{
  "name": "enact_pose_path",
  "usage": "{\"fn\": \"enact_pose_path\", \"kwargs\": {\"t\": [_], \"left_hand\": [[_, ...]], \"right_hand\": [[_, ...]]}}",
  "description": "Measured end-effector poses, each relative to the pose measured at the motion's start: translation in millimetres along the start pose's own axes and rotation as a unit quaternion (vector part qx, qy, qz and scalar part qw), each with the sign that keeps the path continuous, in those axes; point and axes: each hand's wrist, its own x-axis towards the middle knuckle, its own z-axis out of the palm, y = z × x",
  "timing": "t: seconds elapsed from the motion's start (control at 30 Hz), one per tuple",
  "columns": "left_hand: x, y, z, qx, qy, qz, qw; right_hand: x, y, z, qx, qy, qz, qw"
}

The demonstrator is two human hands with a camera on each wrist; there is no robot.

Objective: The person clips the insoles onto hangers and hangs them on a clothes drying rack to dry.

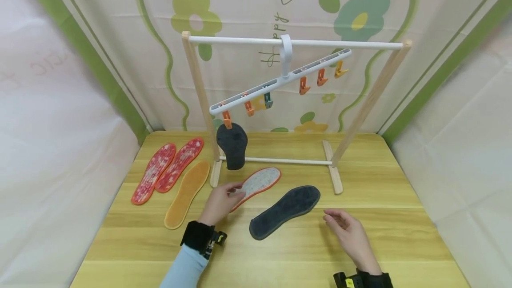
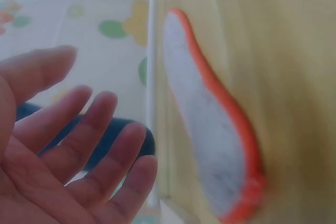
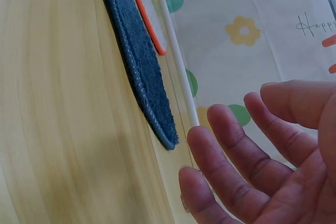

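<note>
My left hand (image 1: 220,201) hovers by the near end of a grey insole with an orange rim (image 1: 261,181). In the left wrist view its fingers (image 2: 100,114) are loosely extended, apart from that insole. Right of it, a dark blue insole (image 1: 286,211) lies slanted on the table. My right hand (image 1: 349,237) is beyond this insole's right end, holding nothing, its fingers (image 3: 226,187) relaxed. Another dark insole (image 1: 233,143) hangs from an orange clip (image 1: 227,120) at the hanger's left end.
A wooden rack (image 1: 362,106) with a white top rod (image 1: 240,40) carries a pale hanger (image 1: 256,91) with several coloured clips, tilted across the view. An orange insole (image 1: 187,194) and two red patterned insoles (image 1: 154,173) lie at left. Cloth walls (image 1: 60,146) enclose the table.
</note>
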Motion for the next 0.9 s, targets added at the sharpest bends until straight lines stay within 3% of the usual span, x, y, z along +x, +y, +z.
{"fn": "enact_pose_path", "kwargs": {"t": [0.17,0.37,0.53,0.73,0.9], "left_hand": [[24.5,4.4,9.8,0.004,-0.026,0.03,0.9992],[47.4,10.3,17.7,0.012,-0.065,0.016,0.9977],[63.1,8.6,27.6,0.088,-0.086,0.041,0.9916],[73.3,2.9,42.2,0.2,-0.11,0.09,0.9694],[70.6,4.5,52.3,0.316,-0.106,0.109,0.9363]], "right_hand": [[0,-3,-0.5,0.004,-0.001,-0.005,1.0],[2,-6,-1.3,0.006,0.003,-0.004,1.0],[2,-9,-2.3,0.008,0.0,-0.01,1.0],[3,-13,-3.6,0.007,-0.004,-0.022,1.0],[5,-19,-3.7,0.014,-0.006,-0.019,1.0]]}}
